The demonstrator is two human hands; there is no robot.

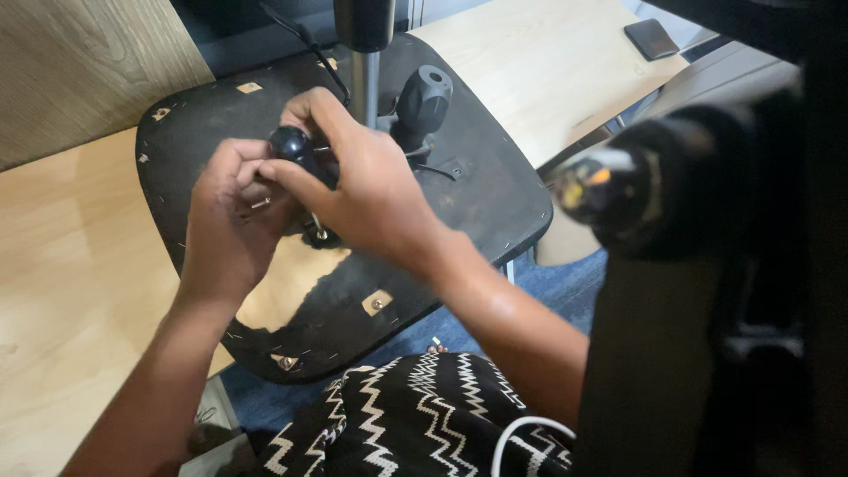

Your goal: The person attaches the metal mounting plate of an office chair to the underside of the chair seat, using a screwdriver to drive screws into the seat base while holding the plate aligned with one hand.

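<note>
Bare forearms, black-and-white zigzag garment (415, 415)

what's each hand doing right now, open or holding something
Left hand: closed around a small metal part.
Right hand: fingers pinching the round black knob.

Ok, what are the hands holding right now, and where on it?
Both hands, left and right, pinch the black round knob of a lever on the seat's underside, fingertips around the knob itself.

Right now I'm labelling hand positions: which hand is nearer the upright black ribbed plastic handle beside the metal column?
Right. The right hand lies just left of the black ribbed handle, nearly touching; the left hand sits farther left, behind it.
</note>
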